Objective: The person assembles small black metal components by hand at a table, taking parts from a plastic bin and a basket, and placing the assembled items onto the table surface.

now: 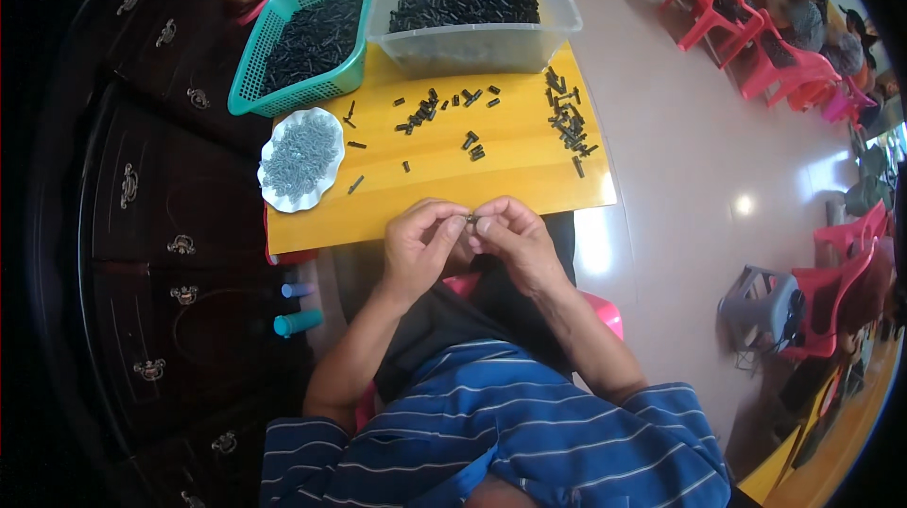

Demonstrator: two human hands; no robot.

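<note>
Piece [471, 219], small and dark, sits pinched between left hand [418, 248] and right hand [520, 248] at the yellow table [439, 185]'s six-o'clock edge; likely light, stiff, best held by its ends.

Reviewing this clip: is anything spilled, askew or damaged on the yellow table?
Nothing looks plainly wrong. The loose black pieces scattered on the yellow table look untidy, some near its right edge, but the green basket, clear bin and white plate sit upright.

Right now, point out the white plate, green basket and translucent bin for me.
White plate [292, 206], head view: on its near rim.
Green basket [316, 92], head view: on its near wall.
Translucent bin [472, 53], head view: on its near wall.
</note>
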